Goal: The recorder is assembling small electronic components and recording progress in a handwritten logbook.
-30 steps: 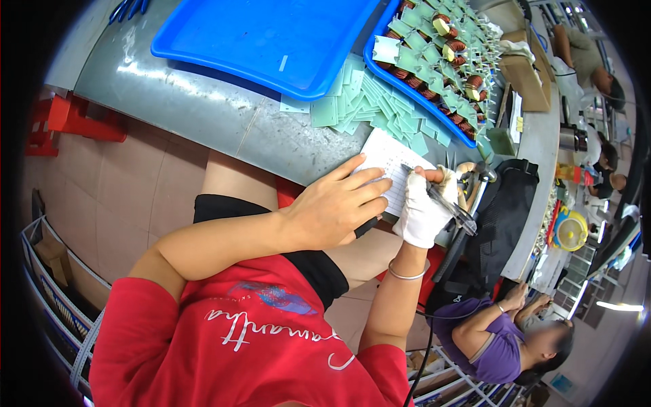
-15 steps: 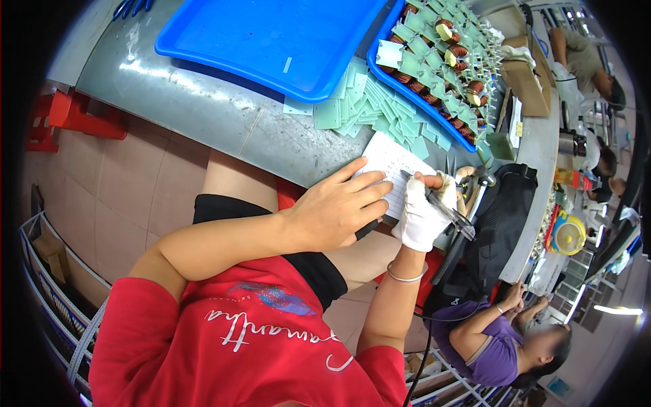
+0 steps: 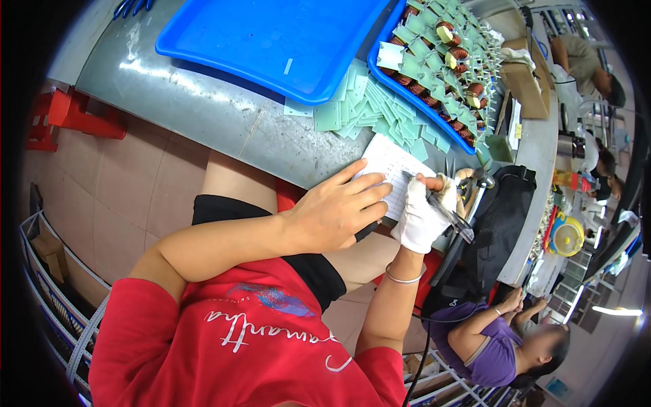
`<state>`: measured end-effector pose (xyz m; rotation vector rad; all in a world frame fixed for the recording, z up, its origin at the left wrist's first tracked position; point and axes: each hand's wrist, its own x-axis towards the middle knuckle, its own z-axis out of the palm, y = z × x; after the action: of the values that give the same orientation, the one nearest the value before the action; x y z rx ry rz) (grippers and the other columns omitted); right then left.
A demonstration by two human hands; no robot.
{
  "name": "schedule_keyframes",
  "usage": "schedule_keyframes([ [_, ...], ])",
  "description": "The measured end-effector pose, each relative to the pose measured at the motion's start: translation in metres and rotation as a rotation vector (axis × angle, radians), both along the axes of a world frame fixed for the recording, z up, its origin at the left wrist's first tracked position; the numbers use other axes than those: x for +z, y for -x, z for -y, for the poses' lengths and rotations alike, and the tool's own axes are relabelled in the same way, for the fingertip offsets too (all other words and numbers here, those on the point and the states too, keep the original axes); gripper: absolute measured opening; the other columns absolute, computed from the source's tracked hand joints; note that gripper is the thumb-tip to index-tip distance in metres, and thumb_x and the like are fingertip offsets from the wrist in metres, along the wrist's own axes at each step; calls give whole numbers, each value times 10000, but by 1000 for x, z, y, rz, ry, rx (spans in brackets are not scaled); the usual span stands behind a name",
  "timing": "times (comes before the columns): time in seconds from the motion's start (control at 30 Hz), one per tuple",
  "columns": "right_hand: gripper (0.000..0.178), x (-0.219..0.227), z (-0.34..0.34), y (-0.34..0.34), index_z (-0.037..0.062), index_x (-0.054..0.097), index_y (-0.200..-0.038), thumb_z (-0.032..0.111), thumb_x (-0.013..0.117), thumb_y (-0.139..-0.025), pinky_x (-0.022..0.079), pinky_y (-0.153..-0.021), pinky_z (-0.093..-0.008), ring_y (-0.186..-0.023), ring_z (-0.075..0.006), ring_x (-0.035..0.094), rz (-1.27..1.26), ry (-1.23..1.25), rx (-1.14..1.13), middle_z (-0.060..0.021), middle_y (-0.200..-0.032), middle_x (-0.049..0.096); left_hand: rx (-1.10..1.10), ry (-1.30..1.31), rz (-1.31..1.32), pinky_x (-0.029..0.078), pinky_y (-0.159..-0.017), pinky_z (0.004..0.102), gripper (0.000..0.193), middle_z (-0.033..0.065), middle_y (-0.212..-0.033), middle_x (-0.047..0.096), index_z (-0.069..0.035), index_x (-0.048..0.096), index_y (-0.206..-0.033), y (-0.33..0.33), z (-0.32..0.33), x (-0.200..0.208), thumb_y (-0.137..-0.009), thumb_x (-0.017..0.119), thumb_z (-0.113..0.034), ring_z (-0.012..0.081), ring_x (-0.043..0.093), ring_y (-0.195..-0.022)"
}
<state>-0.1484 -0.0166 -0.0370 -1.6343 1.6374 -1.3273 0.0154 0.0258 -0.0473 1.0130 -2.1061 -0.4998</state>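
Note:
A white sheet or pad with ruled lines and handwriting (image 3: pixel 388 157) lies at the near edge of the metal table. My bare left hand (image 3: pixel 339 207) rests flat across its left side, fingers stretched out. My right hand (image 3: pixel 422 217), in a white glove with bare fingertips, is closed around a pen (image 3: pixel 409 175) whose tip is at the writing. Part of the pen is hidden by the fingers. Just beyond the paper lie many loose pale green plates (image 3: pixel 386 112). A blue tray (image 3: pixel 422 107) behind them holds copper-wound ring coils (image 3: pixel 456 55) with green plates.
Another blue tray (image 3: pixel 237 47) stands at the far left, with one small pale strip in it. Right of my gloved hand are metal tools (image 3: pixel 483 183) and a black bag (image 3: pixel 505 224). A cardboard box (image 3: pixel 525 85) stands beyond. A person in purple (image 3: pixel 481 339) sits to the right.
The pen tip and my gloved right hand have shifted very slightly on the paper. My left hand stays in place.

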Motion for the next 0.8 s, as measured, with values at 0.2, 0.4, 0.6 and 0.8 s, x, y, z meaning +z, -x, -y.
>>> schedule_keyframes([
  [0.2,183,1,-2,2,30,543,-817,14,720,-770,412,-593,-229,-645,-82,471,-26,7,25,2,-721,516,3,9,-6,312,-1078,467,329,124,-1169,548,-28,603,-962,2,-2,-2,-642,661,-82,281,471,-1189],
  [0.4,176,-2,1,-1,29,546,-800,3,717,-762,413,-595,-229,-644,-81,471,-13,25,9,1,-712,514,11,9,0,313,-1078,467,334,124,-1169,548,-27,602,-962,-1,-1,-4,-640,665,-90,281,473,-1188],
  [0.6,181,4,1,0,31,536,-771,-9,712,-749,406,-584,-226,-629,-78,462,-3,5,18,2,-698,508,-5,6,3,308,-1082,463,338,120,-1170,547,-30,601,-958,-1,2,1,-632,670,-90,275,468,-1194],
  [0.8,198,2,0,0,34,519,-743,-9,712,-743,394,-561,-224,-613,-78,454,-14,36,23,3,-691,496,0,-14,-7,307,-1082,470,398,116,-1193,544,-41,600,-983,0,0,0,-593,677,-56,281,468,-1204],
])
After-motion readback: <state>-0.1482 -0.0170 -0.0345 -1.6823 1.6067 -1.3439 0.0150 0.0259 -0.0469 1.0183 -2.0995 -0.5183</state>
